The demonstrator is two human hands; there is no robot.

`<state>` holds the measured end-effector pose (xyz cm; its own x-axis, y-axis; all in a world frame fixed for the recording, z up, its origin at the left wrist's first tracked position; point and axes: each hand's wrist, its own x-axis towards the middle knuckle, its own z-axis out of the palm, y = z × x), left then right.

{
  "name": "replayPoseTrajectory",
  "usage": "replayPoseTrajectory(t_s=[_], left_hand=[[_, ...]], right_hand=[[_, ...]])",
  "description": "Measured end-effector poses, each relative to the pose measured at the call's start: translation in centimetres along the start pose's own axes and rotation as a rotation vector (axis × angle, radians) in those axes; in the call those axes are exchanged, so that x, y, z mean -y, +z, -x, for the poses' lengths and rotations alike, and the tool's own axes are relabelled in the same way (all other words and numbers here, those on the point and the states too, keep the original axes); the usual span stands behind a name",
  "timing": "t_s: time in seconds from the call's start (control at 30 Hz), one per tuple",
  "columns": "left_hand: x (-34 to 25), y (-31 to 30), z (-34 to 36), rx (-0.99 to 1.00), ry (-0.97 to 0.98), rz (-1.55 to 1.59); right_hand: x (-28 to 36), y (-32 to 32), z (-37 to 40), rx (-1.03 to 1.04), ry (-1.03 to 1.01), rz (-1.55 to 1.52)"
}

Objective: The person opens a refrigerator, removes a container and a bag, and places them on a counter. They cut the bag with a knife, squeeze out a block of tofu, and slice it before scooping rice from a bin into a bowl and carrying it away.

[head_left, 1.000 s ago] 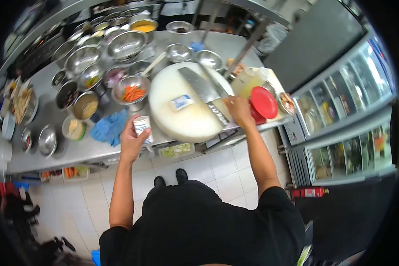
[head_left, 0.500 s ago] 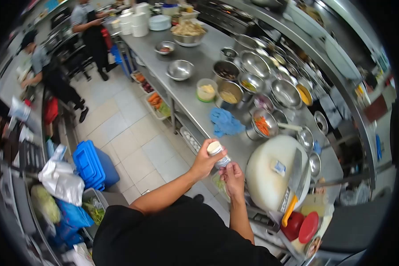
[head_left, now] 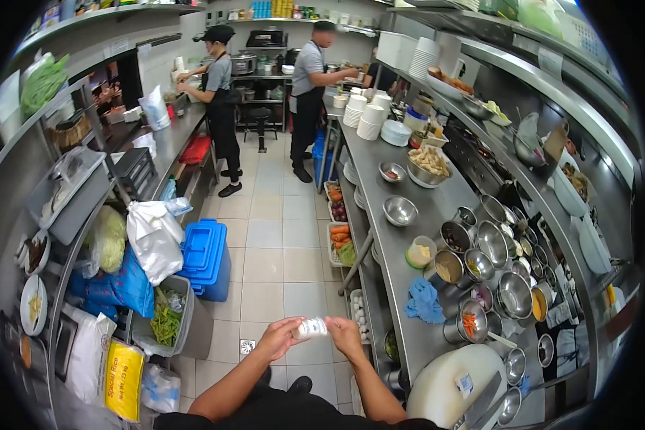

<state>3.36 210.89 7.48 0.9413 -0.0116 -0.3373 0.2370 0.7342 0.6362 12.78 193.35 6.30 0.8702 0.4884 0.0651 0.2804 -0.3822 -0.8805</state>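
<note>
In front of my body, over the floor, a small white labelled bottle (head_left: 311, 328) lies sideways between my hands. My left hand (head_left: 279, 340) is closed around its left end. My right hand (head_left: 346, 338) is closed at the other end, fingertips pinched against it; the exact grip there is partly hidden. To the right on the steel table, a round white cutting board (head_left: 444, 380) carries a small blue-and-white packet (head_left: 465, 385) and a knife (head_left: 482, 393). A crumpled blue cloth (head_left: 425, 301) lies beyond the board.
Steel bowls (head_left: 514, 294) and pots crowd the steel table (head_left: 387, 251) on my right. A blue lidded bin (head_left: 204, 251) and a grey bin of greens (head_left: 166, 322) stand left. Two people (head_left: 222, 100) work farther back along the tiled aisle (head_left: 265, 236).
My view has swung left and up, toward the aisle. The bottle has gone from nearly upright to sideways, and my right hand has moved to its right end.
</note>
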Motion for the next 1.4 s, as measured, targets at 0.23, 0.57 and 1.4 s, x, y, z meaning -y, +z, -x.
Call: replayPoseTrajectory(t_s=[0.23,0.57,1.4], left_hand=[[0.0,-6.3,8.1,-0.009,0.276,0.189],[4.6,-14.9,24.9,-0.391,0.668,0.23],[18.6,-24.5,51.2,-0.19,1.33,0.651]], right_hand=[[10.6,6.4,-0.3,0.285,-0.423,-0.118],[13.8,21.9,6.7,0.884,-0.109,-0.394],[31.9,38.5,34.7,1.519,-0.439,-0.311]])
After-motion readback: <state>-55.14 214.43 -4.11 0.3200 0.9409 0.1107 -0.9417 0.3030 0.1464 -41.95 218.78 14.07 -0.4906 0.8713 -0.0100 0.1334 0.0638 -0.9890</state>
